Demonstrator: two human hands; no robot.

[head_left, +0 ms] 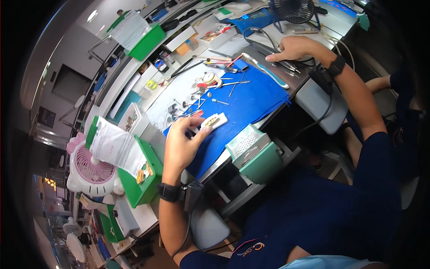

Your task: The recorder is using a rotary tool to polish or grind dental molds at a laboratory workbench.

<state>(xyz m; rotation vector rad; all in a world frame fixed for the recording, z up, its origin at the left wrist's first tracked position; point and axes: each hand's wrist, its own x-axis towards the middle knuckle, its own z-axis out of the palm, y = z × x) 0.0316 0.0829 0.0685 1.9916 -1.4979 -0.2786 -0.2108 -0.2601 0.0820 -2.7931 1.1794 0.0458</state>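
Observation:
My left hand (183, 141) is closed, pinching a small cream dental model (211, 120) with a row of teeth between thumb and fingers. Just behind the model, a white block (220, 121) shows over a blue cloth (251, 103). My right hand (296, 48) is over the bench's right side, its thumb stretched to the left and its other fingers mostly hidden. Below and beside that thumb lies a slim metal handpiece (289, 66) with a cable. Whether the right hand touches it I cannot tell.
Several small burs and tools (190, 105) lie left of the cloth. A toothbrush (268, 71) rests on its far right edge. A green bench-pin block (257, 154) juts from the front edge. Green trays (139, 175), a pink fan (93, 166) and a dark fan (293, 10) stand around.

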